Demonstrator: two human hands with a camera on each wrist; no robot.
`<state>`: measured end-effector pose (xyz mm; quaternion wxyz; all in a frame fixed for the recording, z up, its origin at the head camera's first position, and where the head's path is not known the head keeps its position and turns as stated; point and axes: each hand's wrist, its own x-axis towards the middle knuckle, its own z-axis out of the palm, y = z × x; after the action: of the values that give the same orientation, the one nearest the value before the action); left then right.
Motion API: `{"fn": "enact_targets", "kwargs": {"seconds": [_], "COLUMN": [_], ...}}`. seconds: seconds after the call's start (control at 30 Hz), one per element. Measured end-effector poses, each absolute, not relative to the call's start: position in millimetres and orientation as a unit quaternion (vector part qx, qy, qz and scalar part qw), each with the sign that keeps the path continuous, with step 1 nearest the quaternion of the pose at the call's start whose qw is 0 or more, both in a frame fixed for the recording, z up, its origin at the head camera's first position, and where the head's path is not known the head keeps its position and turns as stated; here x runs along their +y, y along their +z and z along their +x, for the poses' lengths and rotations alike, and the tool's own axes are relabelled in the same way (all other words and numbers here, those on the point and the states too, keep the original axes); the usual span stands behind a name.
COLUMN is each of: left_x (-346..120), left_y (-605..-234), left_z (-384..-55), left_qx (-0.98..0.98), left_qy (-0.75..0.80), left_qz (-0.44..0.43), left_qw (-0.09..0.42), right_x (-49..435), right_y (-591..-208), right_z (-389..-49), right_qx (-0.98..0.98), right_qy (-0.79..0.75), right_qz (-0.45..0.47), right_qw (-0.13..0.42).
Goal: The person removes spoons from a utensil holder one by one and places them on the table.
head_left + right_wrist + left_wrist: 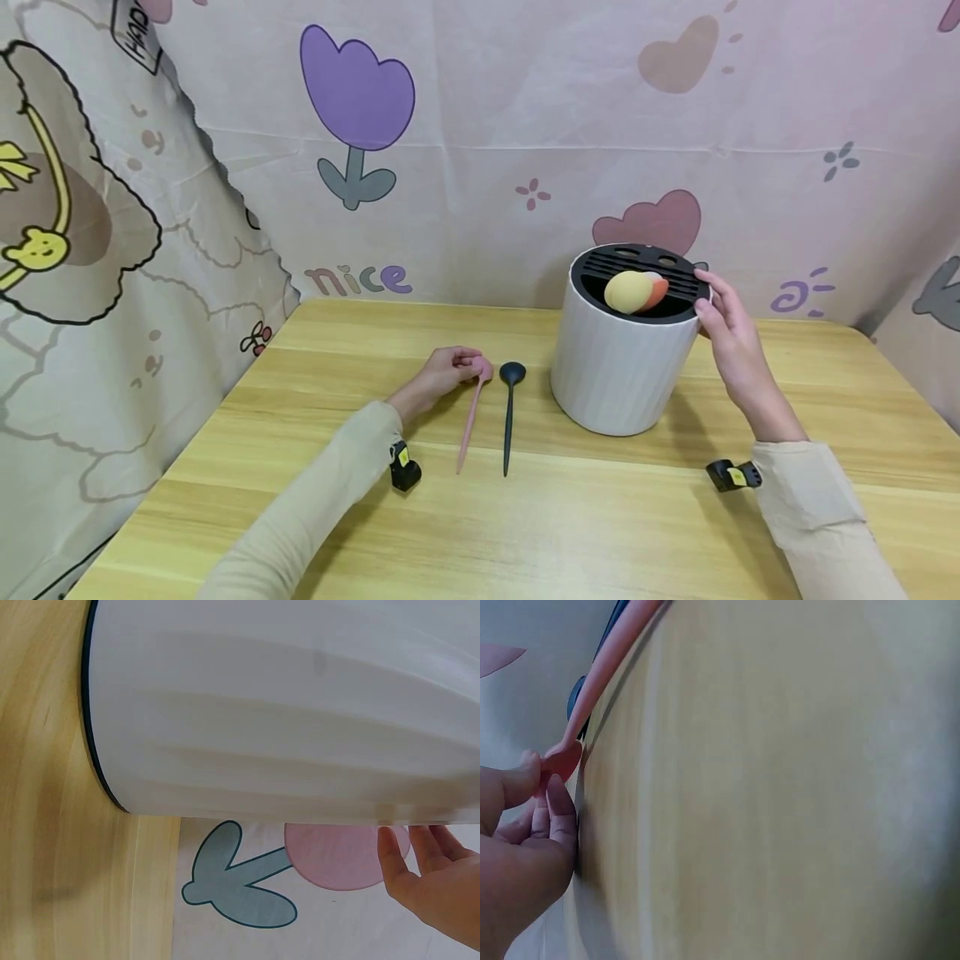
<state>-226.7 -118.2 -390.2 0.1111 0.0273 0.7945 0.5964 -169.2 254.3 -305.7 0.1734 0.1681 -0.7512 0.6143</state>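
One pink spoon (472,421) is being held by its bowl, between thumb and fingers of the left hand (438,375); black spoon (510,412) is lying just right of those fingers. Right hand (735,346) is resting spread fingertips on the white holder (626,367) at its rim, presumably steadying. Looks like pickup; next move is likely calling for a firm pinch.

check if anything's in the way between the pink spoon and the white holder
Yes: the black spoon lies on the table between the pink spoon and the white holder, but looks low enough to pass over. The left hand pinches the pink spoon.
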Motion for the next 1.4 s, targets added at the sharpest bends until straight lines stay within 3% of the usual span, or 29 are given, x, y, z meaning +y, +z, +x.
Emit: {"fn": "enact_targets", "kwargs": {"seconds": [0.4,1.4], "left_x": [-117.4,-119.3], "left_y": [-392.6,-389.9], "left_z": [-228.1,-227.1], "left_qx": [0.832,0.823], "left_qy": [0.545,0.552], "left_qz": [0.034,0.048], "left_qw": [0.097,0.121], "right_x": [255.2,255.4], "right_y": [-305.4,-305.7], "right_z": [-169.0,-169.5], "right_qx": [-0.752,-0.752], "right_qy": [0.611,0.612], "right_qz": [0.174,0.174], "right_qw": [0.175,0.172]}}
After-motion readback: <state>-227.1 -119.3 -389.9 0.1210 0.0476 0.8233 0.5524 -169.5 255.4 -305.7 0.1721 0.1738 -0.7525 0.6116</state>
